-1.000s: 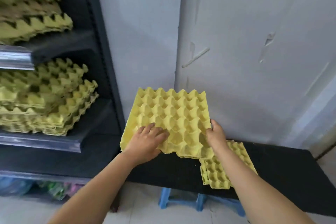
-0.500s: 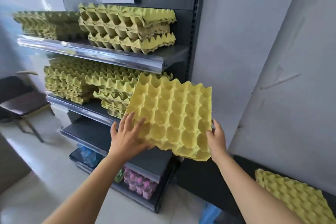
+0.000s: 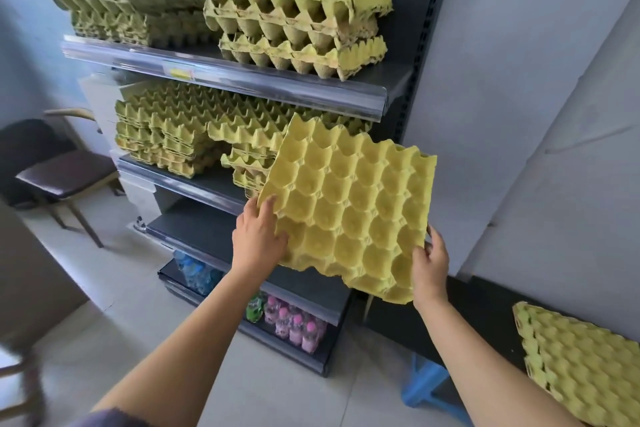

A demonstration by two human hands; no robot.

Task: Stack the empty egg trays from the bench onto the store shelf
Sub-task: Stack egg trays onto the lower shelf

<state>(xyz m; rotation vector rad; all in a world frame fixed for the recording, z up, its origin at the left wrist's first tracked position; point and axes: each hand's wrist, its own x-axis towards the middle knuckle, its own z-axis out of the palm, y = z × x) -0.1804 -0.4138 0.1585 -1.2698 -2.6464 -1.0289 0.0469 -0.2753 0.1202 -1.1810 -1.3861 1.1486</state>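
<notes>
I hold a yellow egg tray [image 3: 349, 208] tilted in the air in front of the dark store shelf [image 3: 225, 76]. My left hand [image 3: 258, 239] grips its left edge and my right hand [image 3: 429, 263] grips its lower right corner. Behind the tray, the middle shelf carries stacks of egg trays [image 3: 180, 132], partly hidden by the held one. More stacked trays [image 3: 294, 21] fill the top shelf. Another stack of yellow trays [image 3: 581, 364] lies on the black bench [image 3: 467, 315] at the lower right.
The lowest shelf boards hold water bottles [image 3: 194, 270] and pink-capped bottles [image 3: 294, 326]. A dark chair [image 3: 59, 170] stands on the left on the tiled floor. A blue stool [image 3: 426, 388] sits under the bench. White wall panels rise on the right.
The tray has been lifted off the bench and carried left toward the shelf. My view swung from the bench to the shelf, and both hands kept their hold.
</notes>
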